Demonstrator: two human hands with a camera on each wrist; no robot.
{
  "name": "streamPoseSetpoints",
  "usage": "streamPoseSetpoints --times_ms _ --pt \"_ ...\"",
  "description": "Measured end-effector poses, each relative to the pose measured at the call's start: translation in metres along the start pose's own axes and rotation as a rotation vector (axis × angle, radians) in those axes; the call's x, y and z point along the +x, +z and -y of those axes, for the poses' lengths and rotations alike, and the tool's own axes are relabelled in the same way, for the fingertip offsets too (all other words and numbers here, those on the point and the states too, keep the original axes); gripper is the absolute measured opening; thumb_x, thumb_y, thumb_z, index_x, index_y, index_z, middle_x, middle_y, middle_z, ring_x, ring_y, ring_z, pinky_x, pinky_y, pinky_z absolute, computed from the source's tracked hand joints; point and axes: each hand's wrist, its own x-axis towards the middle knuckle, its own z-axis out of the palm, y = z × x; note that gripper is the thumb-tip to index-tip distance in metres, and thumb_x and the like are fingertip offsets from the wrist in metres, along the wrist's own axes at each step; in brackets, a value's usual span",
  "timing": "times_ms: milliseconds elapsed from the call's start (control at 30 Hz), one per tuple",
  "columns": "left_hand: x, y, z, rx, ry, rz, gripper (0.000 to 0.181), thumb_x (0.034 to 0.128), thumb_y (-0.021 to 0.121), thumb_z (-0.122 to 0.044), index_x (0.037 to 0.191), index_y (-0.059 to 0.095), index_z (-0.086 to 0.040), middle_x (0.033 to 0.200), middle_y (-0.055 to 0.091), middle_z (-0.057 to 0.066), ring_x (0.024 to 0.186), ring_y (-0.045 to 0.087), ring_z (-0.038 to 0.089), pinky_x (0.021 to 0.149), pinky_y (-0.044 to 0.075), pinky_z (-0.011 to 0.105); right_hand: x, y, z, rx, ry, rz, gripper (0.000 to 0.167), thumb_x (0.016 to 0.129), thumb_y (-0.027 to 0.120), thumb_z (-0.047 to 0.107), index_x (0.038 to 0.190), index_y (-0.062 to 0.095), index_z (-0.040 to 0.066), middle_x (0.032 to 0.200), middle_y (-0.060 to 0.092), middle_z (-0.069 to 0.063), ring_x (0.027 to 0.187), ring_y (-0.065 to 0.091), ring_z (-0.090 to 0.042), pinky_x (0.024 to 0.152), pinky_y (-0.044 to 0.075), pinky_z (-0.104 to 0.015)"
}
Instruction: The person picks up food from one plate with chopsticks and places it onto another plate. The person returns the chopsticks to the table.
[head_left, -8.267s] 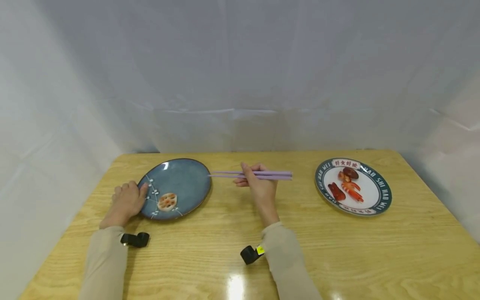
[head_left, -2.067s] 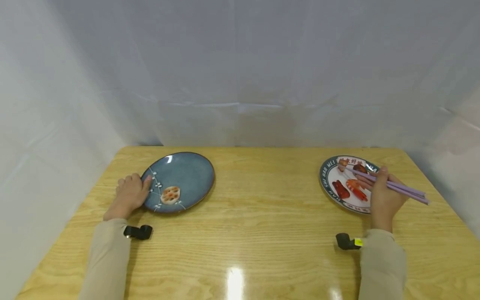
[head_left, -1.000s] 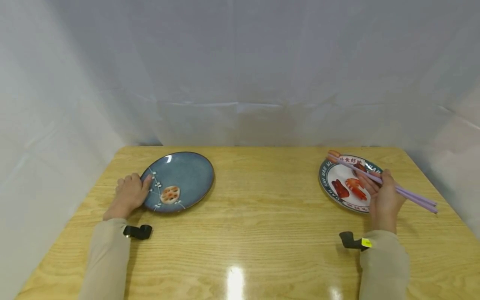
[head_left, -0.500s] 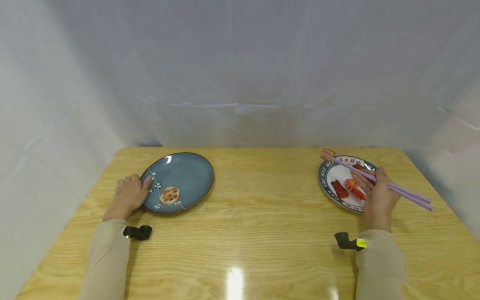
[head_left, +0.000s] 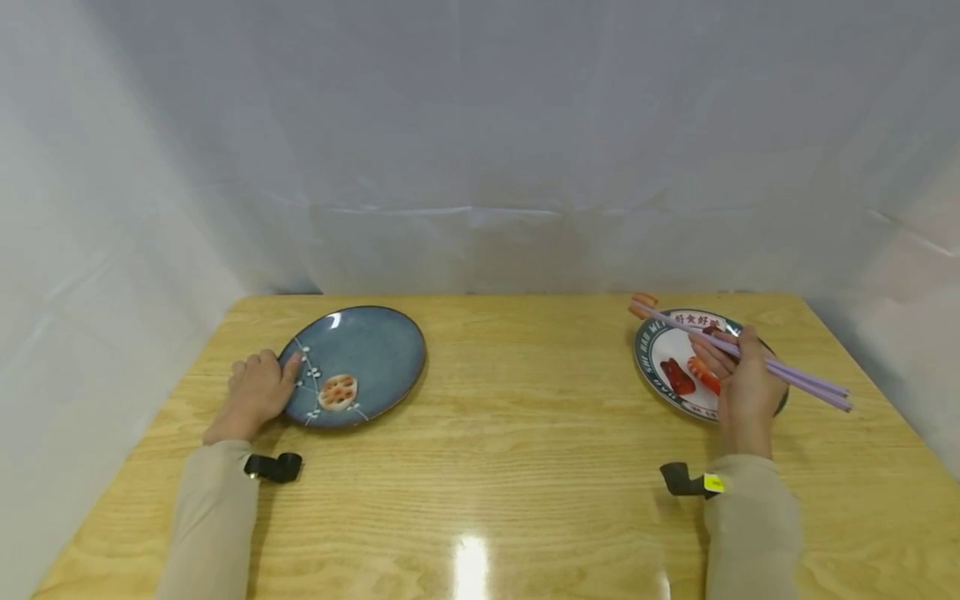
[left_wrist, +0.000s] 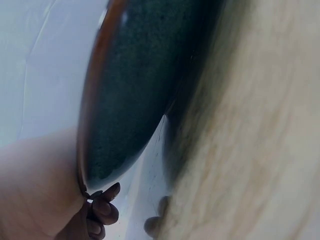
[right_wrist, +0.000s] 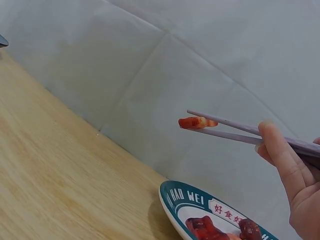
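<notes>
The right hand (head_left: 747, 385) grips purple chopsticks (head_left: 806, 380), fingers bent round them; their long axis slants, tips pointing left and away from the person. Between the tips an orange food piece (head_left: 642, 305) is pinched, lengthwise roughly along the sticks, raised just outside the green-rimmed plate's (head_left: 647, 367) far-left edge. The left hand (head_left: 257, 390) holds the blue plate's (head_left: 375, 350) left rim, thumb on top, fingers curled.

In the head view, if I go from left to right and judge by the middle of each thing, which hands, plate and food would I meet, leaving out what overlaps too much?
Left hand → blue plate → orange piece → red piece → right hand.
</notes>
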Motion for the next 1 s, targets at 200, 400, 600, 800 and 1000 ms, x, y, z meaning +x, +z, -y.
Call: streamPoseSetpoints --times_ms 200,400,600,800,1000 --pt "0.002 0.001 0.0 0.002 0.002 0.001 0.069 0.1042 0.017 -0.045 0.107 0.04 0.02 0.103 0.043 0.039 0.093 0.036 0.049 0.08 0.03 0.059 0.005 0.0 -0.006 0.023 0.021 0.025 0.048 0.089 0.069 0.029 0.117 0.06 -0.01 0.095 0.068 -0.026 0.092 0.067 -0.037 0.075 0.053 -0.038" --pt "0.002 0.0 -0.001 0.003 0.001 -0.002 0.067 0.1046 0.018 -0.044 0.105 0.04 0.019 0.101 0.042 0.038 0.093 0.035 0.049 0.081 0.03 0.059 0.01 -0.001 -0.014 -0.004 0.007 0.061 0.055 0.088 0.07 0.032 0.12 0.057 -0.01 0.101 0.068 -0.027 0.095 0.066 -0.038 0.077 0.052 -0.039" --pt "0.001 -0.002 -0.003 0.005 -0.001 -0.008 0.066 0.1049 0.018 -0.043 0.106 0.041 0.02 0.103 0.042 0.04 0.094 0.036 0.05 0.081 0.031 0.06 -0.023 0.033 0.004 -0.011 0.04 0.003 0.035 0.094 0.063 0.026 0.104 0.065 -0.008 0.094 0.069 -0.024 0.086 0.07 -0.033 0.07 0.054 -0.035" --pt "0.001 -0.001 -0.005 0.004 -0.003 -0.006 0.066 0.1048 0.019 -0.042 0.106 0.041 0.02 0.101 0.043 0.038 0.093 0.036 0.049 0.079 0.031 0.059 -0.036 0.047 0.006 -0.008 0.025 0.009 0.033 0.094 0.063 0.023 0.101 0.065 -0.009 0.088 0.07 -0.023 0.081 0.071 -0.03 0.071 0.053 -0.032" --pt "-0.001 -0.002 -0.007 0.003 -0.006 -0.005 0.065 0.105 0.019 -0.041 0.105 0.041 0.02 0.1 0.043 0.038 0.092 0.036 0.049 0.08 0.031 0.058 -0.039 0.054 0.004 0.014 0.069 -0.004 0.028 0.096 0.06 0.02 0.094 0.066 -0.008 0.083 0.07 -0.021 0.075 0.072 -0.028 0.068 0.054 -0.032"
